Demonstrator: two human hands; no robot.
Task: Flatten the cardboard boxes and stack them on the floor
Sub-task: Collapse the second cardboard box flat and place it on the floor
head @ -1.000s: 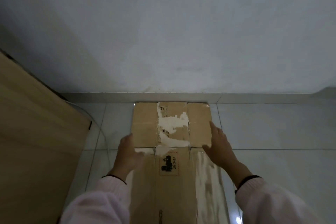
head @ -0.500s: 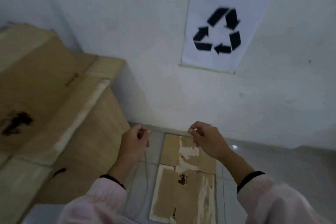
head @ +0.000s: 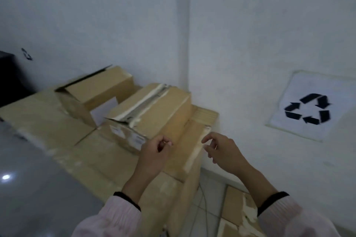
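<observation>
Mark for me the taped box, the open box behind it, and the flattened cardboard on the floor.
taped box [head: 163, 109]: head view, top panel.
open box [head: 96, 87]: head view, its top side.
flattened cardboard [head: 234, 206]: head view, brown upper flap.

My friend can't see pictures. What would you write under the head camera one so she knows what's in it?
Two empty hands, left hand and right hand, reach toward a taped cardboard box sitting on bigger boxes. An open box sits behind it, flattened cardboard lies on the floor, and a recycling sign hangs on the wall.
</observation>
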